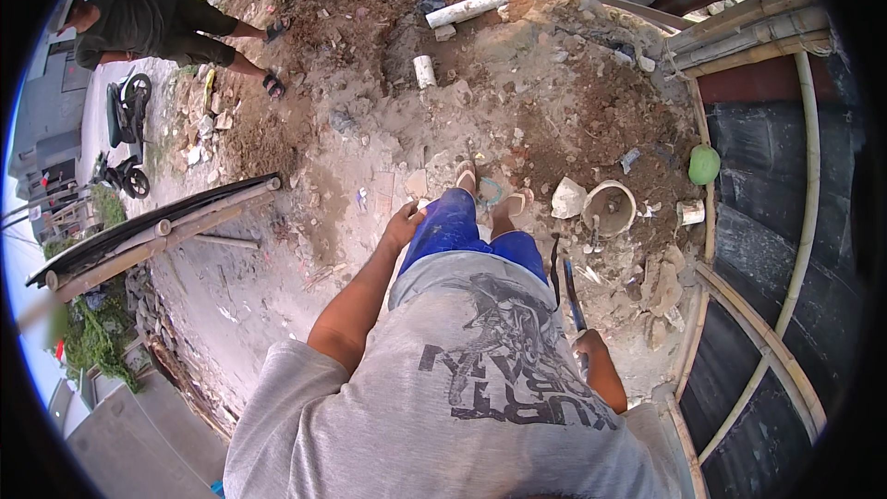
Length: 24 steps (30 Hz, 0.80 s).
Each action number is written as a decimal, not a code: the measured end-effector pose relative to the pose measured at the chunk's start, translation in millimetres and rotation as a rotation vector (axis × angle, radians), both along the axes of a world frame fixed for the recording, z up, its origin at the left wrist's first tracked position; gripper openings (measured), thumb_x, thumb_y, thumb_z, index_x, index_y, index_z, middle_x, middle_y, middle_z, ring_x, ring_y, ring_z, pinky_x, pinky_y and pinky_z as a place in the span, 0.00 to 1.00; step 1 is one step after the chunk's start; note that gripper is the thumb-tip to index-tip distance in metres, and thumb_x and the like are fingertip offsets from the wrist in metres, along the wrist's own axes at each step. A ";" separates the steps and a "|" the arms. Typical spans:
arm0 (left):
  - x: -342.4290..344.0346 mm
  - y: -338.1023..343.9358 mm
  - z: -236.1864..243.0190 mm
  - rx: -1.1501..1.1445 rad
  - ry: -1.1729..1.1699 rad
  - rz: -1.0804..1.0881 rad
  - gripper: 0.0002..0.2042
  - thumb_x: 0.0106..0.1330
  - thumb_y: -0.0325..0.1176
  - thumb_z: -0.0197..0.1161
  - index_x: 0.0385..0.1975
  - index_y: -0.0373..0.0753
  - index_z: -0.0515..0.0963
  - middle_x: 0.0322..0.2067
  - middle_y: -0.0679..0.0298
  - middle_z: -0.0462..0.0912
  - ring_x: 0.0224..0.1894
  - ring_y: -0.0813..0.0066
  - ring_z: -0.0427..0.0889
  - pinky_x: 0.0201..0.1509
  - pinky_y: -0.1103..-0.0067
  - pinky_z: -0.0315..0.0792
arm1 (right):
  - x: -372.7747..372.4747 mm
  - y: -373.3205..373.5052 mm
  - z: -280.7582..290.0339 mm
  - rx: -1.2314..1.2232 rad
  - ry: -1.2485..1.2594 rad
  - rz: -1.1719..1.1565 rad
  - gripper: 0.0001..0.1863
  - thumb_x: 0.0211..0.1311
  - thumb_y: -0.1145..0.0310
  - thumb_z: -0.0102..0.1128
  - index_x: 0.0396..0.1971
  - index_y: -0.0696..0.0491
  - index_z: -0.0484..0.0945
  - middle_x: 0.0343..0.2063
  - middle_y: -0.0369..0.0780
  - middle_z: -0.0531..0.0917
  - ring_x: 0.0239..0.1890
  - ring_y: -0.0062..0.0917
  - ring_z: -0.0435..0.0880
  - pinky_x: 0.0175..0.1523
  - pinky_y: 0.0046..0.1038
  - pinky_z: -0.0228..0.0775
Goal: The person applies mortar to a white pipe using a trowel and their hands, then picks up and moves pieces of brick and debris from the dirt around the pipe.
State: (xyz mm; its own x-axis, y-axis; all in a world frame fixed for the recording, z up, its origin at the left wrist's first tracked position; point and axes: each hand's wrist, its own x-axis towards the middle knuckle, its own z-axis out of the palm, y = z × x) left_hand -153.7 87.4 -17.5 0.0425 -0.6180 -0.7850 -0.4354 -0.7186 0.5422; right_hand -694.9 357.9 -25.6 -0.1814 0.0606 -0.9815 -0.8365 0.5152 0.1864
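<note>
My right hand [588, 347], low at my right side, is closed around the end of a long, narrow dark tool [573, 294]. The tool points away from me, and its exact kind is hard to make out. A thin curved dark piece [555, 268] lies close along its left side. My left hand [403, 224] hangs beside the left leg of my blue shorts [442, 226], fingers curled in. Something pale shows at its fingertips, too small to name. Right of my feet are a round, pale-rimmed bucket [631, 222] with dirt inside and a whitish stone [567, 198].
A person [139, 23] in dark clothes stands far left, near a parked motorcycle [136, 97]. White pipes [467, 9] lie on rubble ahead. On the right, a green coconut [704, 164] rests against a bamboo-framed black wall [762, 166]. A bamboo-edged panel [208, 220] juts in from the left.
</note>
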 end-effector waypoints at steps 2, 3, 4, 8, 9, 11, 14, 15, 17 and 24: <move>34.3 40.7 -23.8 -0.042 -0.081 0.125 0.32 0.66 0.50 0.58 0.62 0.30 0.66 0.55 0.45 0.76 0.58 0.57 0.75 0.63 0.72 0.66 | 14.7 -16.0 30.4 -0.029 0.050 0.011 0.11 0.42 0.70 0.72 0.23 0.62 0.82 0.21 0.44 0.84 0.23 0.32 0.85 0.29 0.35 0.76; 38.0 54.4 -27.7 0.047 -0.095 0.163 0.32 0.66 0.50 0.59 0.61 0.30 0.68 0.54 0.45 0.77 0.57 0.57 0.77 0.62 0.72 0.67 | 14.8 -20.0 48.4 -0.021 0.078 -0.024 0.11 0.43 0.70 0.72 0.22 0.62 0.82 0.20 0.44 0.84 0.22 0.32 0.85 0.28 0.34 0.75; 42.2 59.5 -30.8 0.127 -0.105 0.193 0.31 0.66 0.50 0.59 0.59 0.30 0.69 0.53 0.45 0.78 0.55 0.57 0.78 0.60 0.72 0.69 | 17.3 -29.7 65.8 -0.024 0.107 -0.068 0.10 0.43 0.70 0.72 0.20 0.62 0.81 0.20 0.44 0.84 0.21 0.32 0.84 0.27 0.34 0.74; 82.5 103.2 -61.9 0.246 -0.011 0.233 0.28 0.69 0.52 0.53 0.55 0.31 0.74 0.50 0.47 0.80 0.52 0.60 0.80 0.59 0.72 0.69 | 87.1 -100.1 185.8 -0.411 0.053 -0.061 0.09 0.43 0.71 0.72 0.18 0.61 0.81 0.19 0.44 0.83 0.19 0.31 0.83 0.25 0.34 0.72; 90.5 106.7 -65.7 0.234 0.006 0.254 0.28 0.70 0.53 0.52 0.55 0.32 0.74 0.50 0.48 0.80 0.52 0.60 0.80 0.59 0.71 0.69 | 103.0 -107.1 195.2 -0.461 0.048 -0.055 0.09 0.42 0.71 0.72 0.19 0.61 0.82 0.19 0.44 0.84 0.19 0.31 0.83 0.26 0.34 0.72; 107.5 103.6 -59.1 0.195 0.008 0.227 0.28 0.70 0.54 0.51 0.54 0.32 0.75 0.51 0.48 0.80 0.52 0.58 0.80 0.59 0.69 0.69 | 132.3 -118.5 189.3 -0.476 0.060 0.002 0.09 0.42 0.71 0.72 0.19 0.60 0.82 0.20 0.44 0.84 0.20 0.31 0.83 0.26 0.34 0.73; 156.7 119.0 -87.2 0.105 -0.021 0.147 0.30 0.68 0.57 0.51 0.54 0.34 0.75 0.52 0.47 0.79 0.57 0.55 0.76 0.62 0.69 0.66 | 171.2 -145.7 168.2 -0.416 0.087 0.162 0.09 0.42 0.71 0.72 0.20 0.60 0.82 0.20 0.44 0.84 0.21 0.32 0.83 0.27 0.34 0.73; 187.7 128.0 -93.2 0.095 -0.061 0.142 0.32 0.66 0.58 0.52 0.56 0.35 0.74 0.55 0.46 0.76 0.60 0.54 0.73 0.65 0.69 0.64 | 187.8 -150.1 158.8 -0.390 0.078 0.217 0.09 0.42 0.71 0.72 0.21 0.60 0.82 0.21 0.44 0.84 0.22 0.32 0.84 0.27 0.34 0.73; 223.8 84.2 -93.7 0.147 0.025 0.118 0.34 0.64 0.58 0.55 0.60 0.35 0.70 0.58 0.46 0.73 0.61 0.53 0.72 0.66 0.69 0.63 | 209.1 -163.9 152.0 -0.368 0.154 0.310 0.09 0.42 0.71 0.72 0.21 0.60 0.82 0.21 0.44 0.84 0.22 0.32 0.84 0.28 0.35 0.74; 405.1 70.1 -109.3 0.033 -0.240 0.472 0.31 0.65 0.53 0.55 0.60 0.35 0.69 0.55 0.44 0.75 0.60 0.51 0.73 0.64 0.67 0.65 | 347.9 -260.9 90.1 -0.247 0.142 0.616 0.09 0.42 0.71 0.71 0.23 0.59 0.83 0.23 0.44 0.85 0.25 0.34 0.85 0.30 0.35 0.75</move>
State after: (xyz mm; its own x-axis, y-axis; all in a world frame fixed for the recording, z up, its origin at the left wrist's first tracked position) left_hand 251.4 157.6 -126.8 0.4907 -0.4637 -0.7377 -0.1697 -0.8813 0.4411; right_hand -347.0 96.9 64.5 -0.2390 -0.3185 -0.9173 -0.9672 -0.0060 0.2540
